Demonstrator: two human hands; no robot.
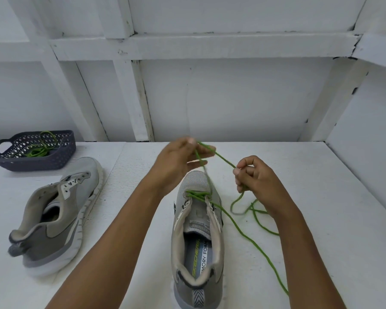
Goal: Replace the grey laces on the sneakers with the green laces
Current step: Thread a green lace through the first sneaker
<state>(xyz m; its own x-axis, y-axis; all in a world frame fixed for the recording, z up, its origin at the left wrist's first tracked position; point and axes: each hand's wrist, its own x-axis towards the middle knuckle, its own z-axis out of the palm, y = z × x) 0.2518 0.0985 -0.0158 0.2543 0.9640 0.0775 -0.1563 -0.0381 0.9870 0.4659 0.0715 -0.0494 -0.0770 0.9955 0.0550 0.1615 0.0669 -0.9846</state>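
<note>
Left hand (179, 162), right hand (255, 177) pinching green lace (243, 234); lace blurred over sneaker (194, 182) toe

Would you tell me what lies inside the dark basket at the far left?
A loose bundle of green lace lies inside the basket. Its near wall hides part of the floor, so anything lying there cannot be seen.

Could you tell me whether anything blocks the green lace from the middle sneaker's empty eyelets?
Nothing visible does. The green lace runs between the left hand and the right hand above the toe of the sneaker. The empty eyelets just behind its first crossing lie uncovered, and neither hand is over them.
</note>
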